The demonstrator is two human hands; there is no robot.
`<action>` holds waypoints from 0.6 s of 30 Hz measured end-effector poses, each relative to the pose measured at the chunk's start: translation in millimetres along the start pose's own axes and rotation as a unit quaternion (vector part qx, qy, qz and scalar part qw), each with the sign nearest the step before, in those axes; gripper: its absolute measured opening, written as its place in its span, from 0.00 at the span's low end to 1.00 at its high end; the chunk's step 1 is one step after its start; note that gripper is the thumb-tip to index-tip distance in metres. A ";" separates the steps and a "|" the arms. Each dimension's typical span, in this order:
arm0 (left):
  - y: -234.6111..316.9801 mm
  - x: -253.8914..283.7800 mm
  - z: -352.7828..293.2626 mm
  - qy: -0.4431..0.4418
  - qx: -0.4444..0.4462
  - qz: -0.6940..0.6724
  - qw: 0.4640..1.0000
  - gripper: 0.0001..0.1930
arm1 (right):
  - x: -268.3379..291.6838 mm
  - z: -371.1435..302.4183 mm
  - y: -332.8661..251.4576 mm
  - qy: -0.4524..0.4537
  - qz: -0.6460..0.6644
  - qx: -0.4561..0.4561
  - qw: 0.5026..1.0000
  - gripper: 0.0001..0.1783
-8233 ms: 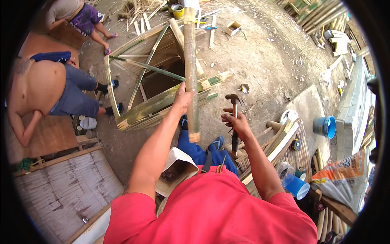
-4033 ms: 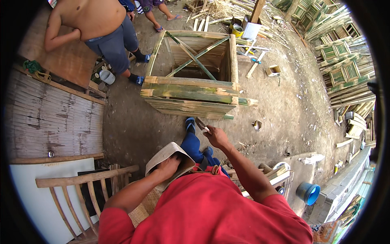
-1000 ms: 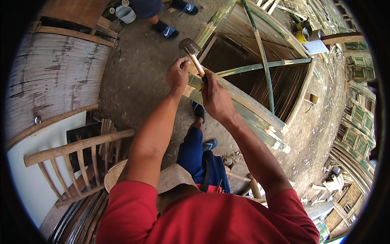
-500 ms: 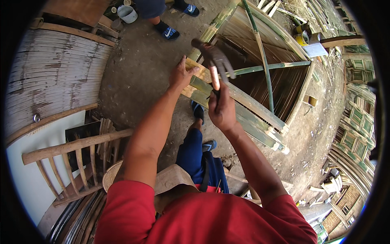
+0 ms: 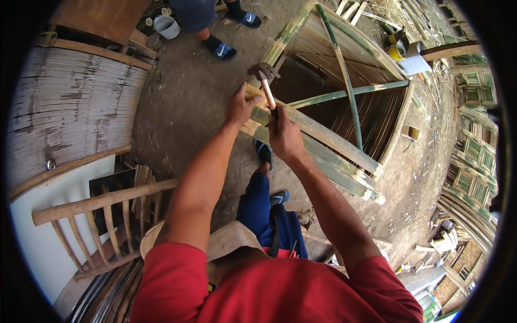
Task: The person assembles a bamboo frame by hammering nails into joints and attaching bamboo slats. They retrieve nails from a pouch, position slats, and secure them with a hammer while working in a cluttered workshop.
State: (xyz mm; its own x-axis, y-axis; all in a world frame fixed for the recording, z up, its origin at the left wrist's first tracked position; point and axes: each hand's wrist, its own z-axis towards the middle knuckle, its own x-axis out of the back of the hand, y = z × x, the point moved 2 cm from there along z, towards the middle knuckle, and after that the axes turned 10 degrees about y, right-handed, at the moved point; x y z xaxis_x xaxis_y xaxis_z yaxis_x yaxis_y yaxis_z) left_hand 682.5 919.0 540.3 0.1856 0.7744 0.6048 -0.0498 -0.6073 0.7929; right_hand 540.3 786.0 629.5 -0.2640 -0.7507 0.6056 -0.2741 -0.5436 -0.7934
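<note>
My right hand (image 5: 285,133) is wrapped round the handle of a claw hammer (image 5: 267,92). The dark hammer head is low over the far left corner of a bamboo frame (image 5: 334,137); whether it touches the bamboo I cannot tell. My left hand (image 5: 239,109) grips the end of a split bamboo slat (image 5: 261,97), thumb on the near side and fingers at the far edge. Further split bamboo pieces (image 5: 334,169) run alongside, toward the lower right. Any nail under the hammer is hidden.
A person's feet in dark slippers (image 5: 222,51) are at the far side. A green bamboo brace (image 5: 344,75) crosses the frame. Left are a slatted bamboo panel (image 5: 81,102) and a wooden railing (image 5: 107,200). A bucket (image 5: 167,27) stands at the back left, bamboo stacks (image 5: 468,215) at right.
My right hand has moved slightly left and nearer. The hammer head has swung down and left toward the frame's corner. My left hand keeps its place on the slat.
</note>
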 end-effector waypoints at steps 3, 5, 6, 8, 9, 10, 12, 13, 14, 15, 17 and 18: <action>-0.7 -0.4 -4.9 -0.003 -0.011 0.024 1.000 0.43 | -2.2 0.6 2.4 0.049 0.033 0.017 0.998 0.21; -1.4 0.1 -7.8 -0.013 -0.006 0.051 0.999 0.43 | -3.6 -2.1 1.6 -0.034 -0.048 -0.039 0.997 0.20; -1.7 0.2 -6.8 -0.014 -0.001 0.055 0.998 0.44 | -1.7 0.4 -2.0 -0.015 -0.035 -0.019 0.999 0.19; -3.3 0.6 -5.1 -0.009 -0.006 0.054 0.998 0.44 | 1.6 3.0 -8.5 0.022 -0.015 0.015 1.000 0.19; -4.9 0.6 -5.9 -0.005 -0.004 0.040 0.999 0.46 | 3.6 0.9 -10.9 0.044 0.014 0.027 0.999 0.19; -7.0 -0.2 -5.4 -0.014 -0.005 0.045 0.999 0.46 | 3.3 2.2 -11.3 0.041 0.018 0.003 0.999 0.19; -10.3 -2.0 -2.5 -0.007 -0.022 0.045 0.999 0.47 | 2.1 1.9 -9.1 0.035 0.025 -0.037 0.998 0.18; -11.4 -3.2 -1.3 0.000 -0.026 0.058 0.998 0.47 | 0.6 4.9 -7.0 0.012 -0.007 -0.043 0.999 0.14; -12.6 -4.1 -2.9 0.008 -0.030 0.071 0.997 0.47 | 0.1 1.6 -5.8 0.006 -0.029 -0.031 0.999 0.14; -12.4 -5.4 -0.7 0.002 -0.021 0.089 0.996 0.47 | -0.5 5.6 -3.2 -0.010 -0.058 -0.032 0.998 0.14; -9.3 -4.6 -1.3 -0.017 0.018 0.108 0.994 0.46 | 4.9 1.6 1.3 -0.002 -0.067 -0.036 0.997 0.15; -4.7 -0.7 -3.4 -0.017 0.030 0.116 0.993 0.45 | 8.6 -2.6 4.5 -0.019 -0.073 -0.063 0.995 0.15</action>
State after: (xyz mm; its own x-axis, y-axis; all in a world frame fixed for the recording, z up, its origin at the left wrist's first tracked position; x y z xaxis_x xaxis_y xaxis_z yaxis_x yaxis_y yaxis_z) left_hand 679.3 922.0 536.4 0.2090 0.6074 0.7664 -0.0373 -0.7782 0.6269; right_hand 534.4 778.0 631.3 -0.1780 -0.6817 0.7096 -0.4215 -0.5988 -0.6810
